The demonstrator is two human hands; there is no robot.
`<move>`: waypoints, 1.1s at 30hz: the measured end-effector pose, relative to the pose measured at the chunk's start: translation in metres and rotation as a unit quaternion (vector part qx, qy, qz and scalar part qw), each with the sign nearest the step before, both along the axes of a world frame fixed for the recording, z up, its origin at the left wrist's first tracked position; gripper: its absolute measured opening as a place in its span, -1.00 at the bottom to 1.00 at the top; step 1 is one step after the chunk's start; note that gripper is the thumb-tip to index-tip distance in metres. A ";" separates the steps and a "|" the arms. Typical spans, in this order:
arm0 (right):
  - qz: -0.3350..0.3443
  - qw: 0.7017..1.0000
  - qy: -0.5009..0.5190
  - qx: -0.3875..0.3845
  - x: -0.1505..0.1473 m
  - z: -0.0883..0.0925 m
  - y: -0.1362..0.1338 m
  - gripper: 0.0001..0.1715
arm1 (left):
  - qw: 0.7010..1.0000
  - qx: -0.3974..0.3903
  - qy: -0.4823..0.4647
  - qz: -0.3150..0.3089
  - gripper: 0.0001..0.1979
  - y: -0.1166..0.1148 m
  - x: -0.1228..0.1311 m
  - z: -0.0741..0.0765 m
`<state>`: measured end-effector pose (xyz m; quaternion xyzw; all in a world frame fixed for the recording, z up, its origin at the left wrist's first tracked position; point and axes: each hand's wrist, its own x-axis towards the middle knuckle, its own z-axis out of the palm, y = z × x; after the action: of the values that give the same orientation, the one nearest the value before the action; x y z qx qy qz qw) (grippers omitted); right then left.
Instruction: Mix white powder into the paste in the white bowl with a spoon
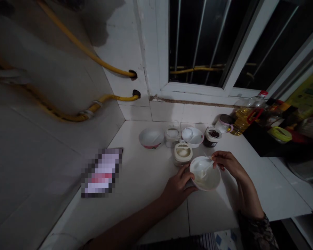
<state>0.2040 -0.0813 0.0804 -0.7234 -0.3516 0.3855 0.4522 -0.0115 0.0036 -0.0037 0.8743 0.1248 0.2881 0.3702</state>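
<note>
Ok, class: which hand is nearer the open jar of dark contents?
The right hand is nearer: it sits just in front of the jar, slightly to its right, holding the spoon. The left hand is farther off, front-left of the jar, on the bowl.

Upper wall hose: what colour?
The upper wall hose is yellow, shown best in the head view.

At eight o'clock, a flat packet (101,172) is pixelated past reading. At three o'clock, a yellow-green package (309,95) runs off the frame, and at four o'clock the bottom edge cuts off a patterned sleeve (255,232). The left hand (176,185) hides part of the white bowl (211,182), and the dark contents of a jar (212,136) are too small to tell.
</note>
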 end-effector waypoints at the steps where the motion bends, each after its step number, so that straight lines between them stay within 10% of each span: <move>1: 0.000 1.000 0.004 0.003 0.000 0.001 0.000 -0.81 | 1.000 0.002 -0.001 0.000 -0.79 0.000 0.000 0.000; 10: -0.006 0.999 0.038 0.027 0.002 0.003 -0.002 -0.79 | 1.000 0.009 -0.013 -0.004 -0.79 0.000 0.000 0.000; 20: 0.043 0.979 -0.201 0.008 -0.014 -0.012 0.002 -0.77 | 1.000 0.000 -0.007 -0.004 -0.80 0.000 0.000 0.001; 33: 0.018 0.997 -0.071 0.014 -0.015 -0.013 0.006 -0.76 | 1.000 -0.005 0.001 -0.004 -0.80 0.000 0.000 0.001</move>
<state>0.1889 -0.0755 0.0669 -0.7359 -0.4013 0.3361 0.4294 -0.0112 0.0035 -0.0030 0.8734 0.1234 0.2848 0.3754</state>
